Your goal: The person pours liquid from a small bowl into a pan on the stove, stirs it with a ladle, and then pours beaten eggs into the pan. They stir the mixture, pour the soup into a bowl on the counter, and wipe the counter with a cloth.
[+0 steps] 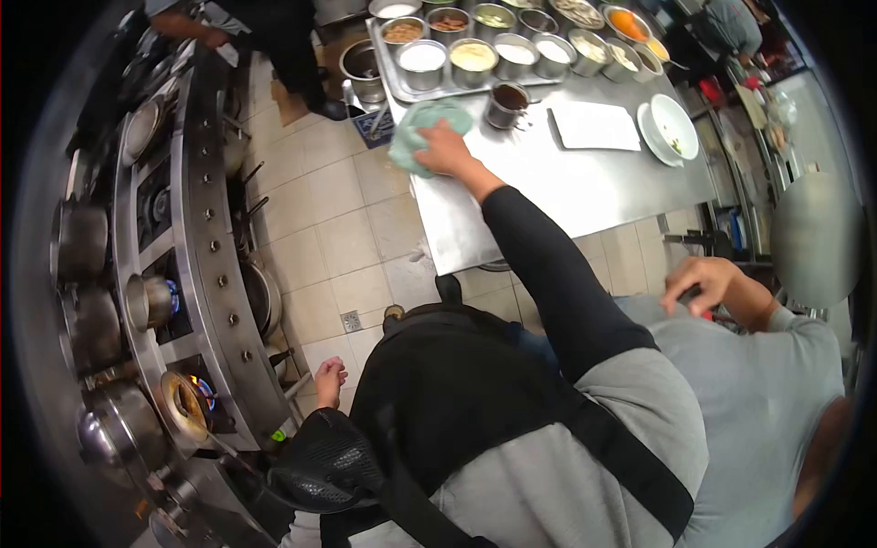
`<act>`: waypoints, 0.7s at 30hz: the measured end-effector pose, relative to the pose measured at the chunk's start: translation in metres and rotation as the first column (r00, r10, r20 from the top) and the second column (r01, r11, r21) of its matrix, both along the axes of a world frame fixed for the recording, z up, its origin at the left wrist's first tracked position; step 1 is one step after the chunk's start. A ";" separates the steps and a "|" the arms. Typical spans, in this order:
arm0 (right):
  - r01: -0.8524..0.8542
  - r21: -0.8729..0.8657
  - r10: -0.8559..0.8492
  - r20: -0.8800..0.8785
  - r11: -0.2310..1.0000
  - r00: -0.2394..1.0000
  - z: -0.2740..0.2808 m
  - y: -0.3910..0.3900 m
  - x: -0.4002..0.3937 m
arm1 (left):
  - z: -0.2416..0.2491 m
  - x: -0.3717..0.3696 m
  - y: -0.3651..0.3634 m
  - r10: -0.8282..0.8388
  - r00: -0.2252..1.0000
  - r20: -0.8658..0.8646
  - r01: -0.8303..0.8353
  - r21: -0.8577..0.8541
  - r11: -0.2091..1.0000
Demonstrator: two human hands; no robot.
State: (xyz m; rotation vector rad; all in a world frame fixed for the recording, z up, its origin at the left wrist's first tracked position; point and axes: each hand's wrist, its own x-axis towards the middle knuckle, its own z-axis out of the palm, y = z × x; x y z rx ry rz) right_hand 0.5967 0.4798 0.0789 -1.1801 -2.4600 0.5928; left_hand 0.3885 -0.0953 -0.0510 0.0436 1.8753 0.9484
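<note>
Right hand (446, 149) on rumpled cloth (416, 117), steel table (557, 192)

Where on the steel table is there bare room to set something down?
Bare steel shows on the table between the white rectangular item and near edge, and from the green cloth to the near left corner. The far end is crowded with metal containers.

The single view looks from the wearer's head steeply down and forward, wide enough to curve straight lines and end in dark corners. The black apron (457, 374) sits nearest, low in the middle; the worktop (585, 187) lies farther off, upper right, and the stove (222, 283) runs down the left.
</note>
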 end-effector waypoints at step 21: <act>0.136 -0.336 -0.028 0.306 0.932 0.952 0.068 -0.063 0.138 | 0.030 0.018 -0.096 0.513 0.843 -0.163 -0.513 0.049 0.857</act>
